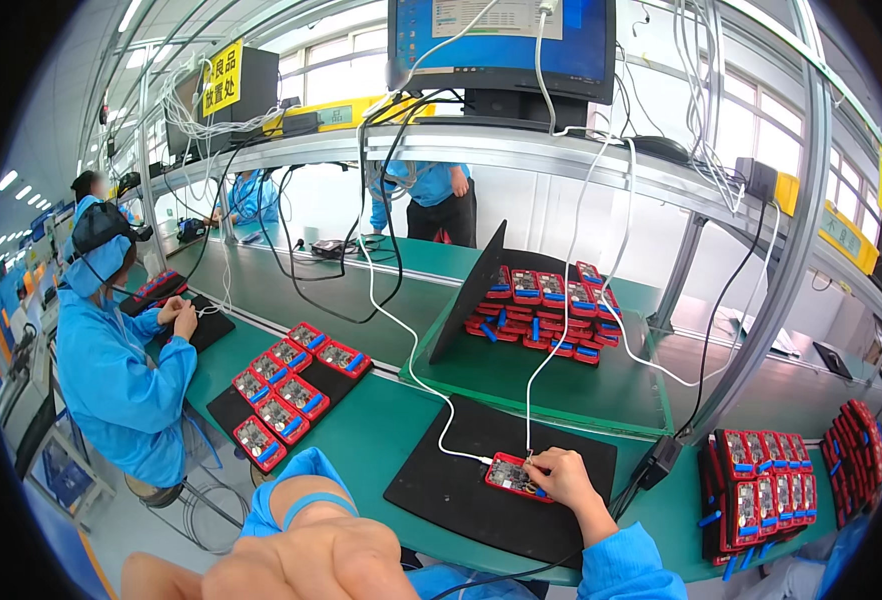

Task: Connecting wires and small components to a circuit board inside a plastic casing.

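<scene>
A red-framed circuit board unit (509,474) lies on a black mat (461,520) in front of me. One white cable (456,450) runs into its left end. The thumb and fingers of my right hand (564,478) are closed in a pinch at the unit's upper right edge, on the end of a second white cable (530,400); the tip is hidden by the fingers. My left hand (301,555) is raised very close to the camera at the lower edge, with a blue band at the wrist. Its fingertips run out of the picture, so I cannot see what they touch.
Several red units lie on a mat (339,385) to the left. More are stacked in a green-edged tray (561,412) ahead and in piles (761,490) at right. A co-worker in blue (121,370) sits at left. A monitor (506,45) stands on the shelf above, with hanging cables.
</scene>
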### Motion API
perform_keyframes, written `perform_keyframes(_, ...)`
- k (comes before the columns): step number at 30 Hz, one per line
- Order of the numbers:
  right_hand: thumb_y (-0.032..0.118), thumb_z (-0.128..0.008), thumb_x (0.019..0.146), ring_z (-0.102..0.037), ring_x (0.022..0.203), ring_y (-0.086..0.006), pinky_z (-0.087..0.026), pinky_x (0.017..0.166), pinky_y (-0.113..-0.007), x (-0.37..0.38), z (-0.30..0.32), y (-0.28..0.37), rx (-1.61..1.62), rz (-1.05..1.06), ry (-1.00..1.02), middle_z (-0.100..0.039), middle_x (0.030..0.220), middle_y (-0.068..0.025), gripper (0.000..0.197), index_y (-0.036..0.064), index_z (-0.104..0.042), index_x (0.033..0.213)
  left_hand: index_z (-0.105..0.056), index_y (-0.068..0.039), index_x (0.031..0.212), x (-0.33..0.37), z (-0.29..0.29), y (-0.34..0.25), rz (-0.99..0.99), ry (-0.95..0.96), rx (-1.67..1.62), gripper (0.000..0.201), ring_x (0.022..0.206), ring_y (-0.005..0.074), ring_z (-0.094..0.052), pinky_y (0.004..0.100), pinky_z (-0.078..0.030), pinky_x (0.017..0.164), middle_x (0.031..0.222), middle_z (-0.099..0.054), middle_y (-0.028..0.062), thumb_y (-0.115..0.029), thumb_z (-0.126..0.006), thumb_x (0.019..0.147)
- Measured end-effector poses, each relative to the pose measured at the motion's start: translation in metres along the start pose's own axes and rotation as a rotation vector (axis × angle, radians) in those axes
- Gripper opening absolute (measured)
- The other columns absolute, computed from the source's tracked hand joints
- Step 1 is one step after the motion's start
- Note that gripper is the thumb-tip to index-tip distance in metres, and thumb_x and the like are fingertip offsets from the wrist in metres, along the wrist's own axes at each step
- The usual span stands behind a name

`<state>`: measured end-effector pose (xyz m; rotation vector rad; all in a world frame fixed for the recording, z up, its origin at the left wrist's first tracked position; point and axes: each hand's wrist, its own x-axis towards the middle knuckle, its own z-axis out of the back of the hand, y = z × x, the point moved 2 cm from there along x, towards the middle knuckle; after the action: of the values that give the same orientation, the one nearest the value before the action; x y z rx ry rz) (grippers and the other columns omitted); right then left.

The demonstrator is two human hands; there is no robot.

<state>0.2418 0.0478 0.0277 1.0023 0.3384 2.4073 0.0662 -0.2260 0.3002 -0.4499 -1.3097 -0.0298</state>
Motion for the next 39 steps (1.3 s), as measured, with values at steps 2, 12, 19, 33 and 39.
perform_keyframes(2, 0.01, -0.072, 0.074, -0.064, 0.064, -0.0251, -0.052, 0.058, -0.035, 0.0, -0.001, -0.001, 0.001, 0.001, -0.002, -0.067, 0.068, -0.0091, 0.006, 0.0045, -0.071, 0.075, -0.028, -0.008, 0.144, -0.001, -0.001, 0.002, -0.012, -0.033, -0.002, 0.059, 0.076, 0.025, -0.066, 0.0319, -0.042, 0.08, 0.111, -0.052, 0.0166, -0.014, -0.058, 0.094)
perform_keyframes(12, 0.014, -0.07, 0.076, -0.066, 0.07, -0.0256, -0.054, 0.062, -0.037, 0.001, -0.001, 0.001, -0.011, -0.049, 0.045, -0.069, 0.074, -0.0088, 0.008, 0.0082, -0.073, 0.08, -0.03, 0.0, 0.127, -0.009, 0.019, 0.043, -0.481, -0.263, 0.284, 0.059, 0.067, 0.02, -0.053, 0.0317, -0.045, 0.063, 0.102, -0.044, 0.0124, -0.032, -0.065, 0.091)
perform_keyframes(19, 0.014, -0.071, 0.076, -0.066, 0.07, -0.0254, -0.054, 0.062, -0.037, -0.001, 0.001, 0.002, -0.007, -0.046, 0.022, -0.069, 0.074, -0.0087, 0.007, 0.0085, -0.074, 0.079, -0.03, -0.001, 0.129, -0.014, 0.022, 0.051, -0.431, -0.216, 0.312, 0.064, 0.066, 0.0217, -0.053, 0.0316, -0.048, 0.054, 0.104, -0.043, 0.0153, -0.039, -0.064, 0.091)
perform_keyframes(33, 0.014, -0.07, 0.077, -0.066, 0.071, -0.0265, -0.054, 0.063, -0.037, -0.001, 0.001, 0.001, -0.008, -0.044, 0.041, -0.069, 0.075, -0.01, 0.009, 0.0074, -0.074, 0.081, -0.036, -0.001, 0.123, -0.016, 0.028, 0.053, -0.35, -0.163, 0.395, 0.061, 0.063, 0.0232, -0.057, 0.029, -0.05, 0.052, 0.103, -0.045, 0.0142, -0.041, -0.066, 0.089)
perform_keyframes(39, 0.01, -0.072, 0.075, -0.065, 0.065, -0.0256, -0.053, 0.06, -0.035, 0.0, 0.002, 0.005, -0.021, -0.031, 0.011, -0.067, 0.07, -0.0102, 0.005, 0.0058, -0.072, 0.076, -0.037, -0.001, 0.122, -0.018, 0.03, 0.053, -0.326, -0.146, 0.414, 0.06, 0.063, 0.0235, -0.058, 0.0291, -0.051, 0.052, 0.102, -0.046, 0.0138, -0.041, -0.067, 0.088)
